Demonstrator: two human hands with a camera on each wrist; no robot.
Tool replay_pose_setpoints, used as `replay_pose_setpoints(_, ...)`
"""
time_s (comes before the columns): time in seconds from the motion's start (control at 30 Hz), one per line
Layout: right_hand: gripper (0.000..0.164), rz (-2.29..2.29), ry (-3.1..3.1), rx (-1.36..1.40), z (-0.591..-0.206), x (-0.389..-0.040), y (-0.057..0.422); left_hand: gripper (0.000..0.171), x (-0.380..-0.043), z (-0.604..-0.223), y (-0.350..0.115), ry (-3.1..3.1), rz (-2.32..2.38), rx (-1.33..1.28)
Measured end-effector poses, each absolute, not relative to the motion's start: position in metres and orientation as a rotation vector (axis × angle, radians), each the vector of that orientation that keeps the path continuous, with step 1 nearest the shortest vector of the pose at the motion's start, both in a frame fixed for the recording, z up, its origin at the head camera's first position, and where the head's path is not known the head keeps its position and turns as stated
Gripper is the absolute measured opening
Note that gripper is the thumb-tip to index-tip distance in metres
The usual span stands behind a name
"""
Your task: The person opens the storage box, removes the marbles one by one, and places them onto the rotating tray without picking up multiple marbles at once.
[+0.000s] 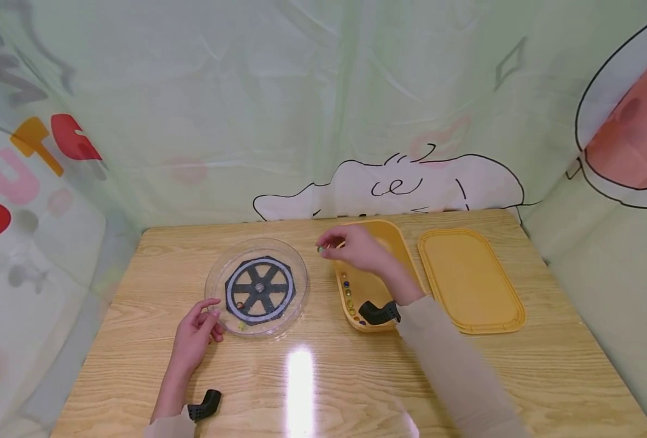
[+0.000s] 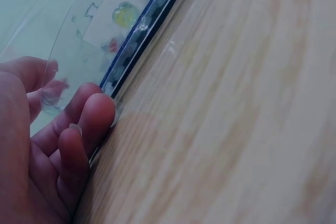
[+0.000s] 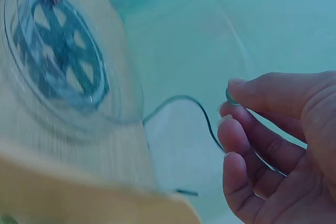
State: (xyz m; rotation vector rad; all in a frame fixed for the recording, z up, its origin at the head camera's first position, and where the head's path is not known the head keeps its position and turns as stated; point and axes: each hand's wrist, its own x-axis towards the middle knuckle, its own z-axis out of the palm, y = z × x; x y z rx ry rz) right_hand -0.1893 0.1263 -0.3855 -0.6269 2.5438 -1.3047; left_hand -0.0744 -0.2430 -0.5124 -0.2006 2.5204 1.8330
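My right hand [image 1: 356, 248] pinches a small greenish glass marble [image 1: 320, 249] between thumb and fingertip, over the near-left rim of a yellow basket [image 1: 411, 255]. In the right wrist view the marble [image 3: 231, 97] is mostly covered by the fingers. Left of it stands a round clear dish [image 1: 300, 261] with a dark six-spoked wheel shape [image 1: 268, 286] inside its outline. A yellow-green marble [image 1: 241, 326] and a reddish-brown marble [image 1: 240, 305] lie in the dish. My left hand [image 1: 194, 334] holds the dish's left rim, its fingers bent at the clear wall [image 2: 68, 30].
Several coloured marbles [image 1: 348, 293] line the left side of the basket. A flat yellow tray [image 1: 473, 280] lies right of it. The wooden table [image 1: 246, 389] ends against a printed curtain [image 1: 219, 121] at the back. Black curved wrist pieces [image 1: 208, 403] sit at both cuffs.
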Motion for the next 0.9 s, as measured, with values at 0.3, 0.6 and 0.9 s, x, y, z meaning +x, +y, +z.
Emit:
replay_pose_setpoints(0.3, 0.013, -1.332, 2.415, -0.784, -0.389, -0.177, 0.087, 0.026, -0.076, -0.515, -0.244, 2.540, 1.832, -0.193)
replay_pose_setpoints(0.6, 0.013, -1.302, 2.374, -0.847, -0.396, -0.169, 0.061, 0.028, -0.076, -0.511, -0.242, 2.515, 1.832, -0.193)
replay_pose_setpoints(0.9, 0.011, -1.261, 2.369, -0.901, -0.410, -0.163, 0.041, 0.027, -0.075, -0.512, -0.242, 2.539, 1.824, -0.189)
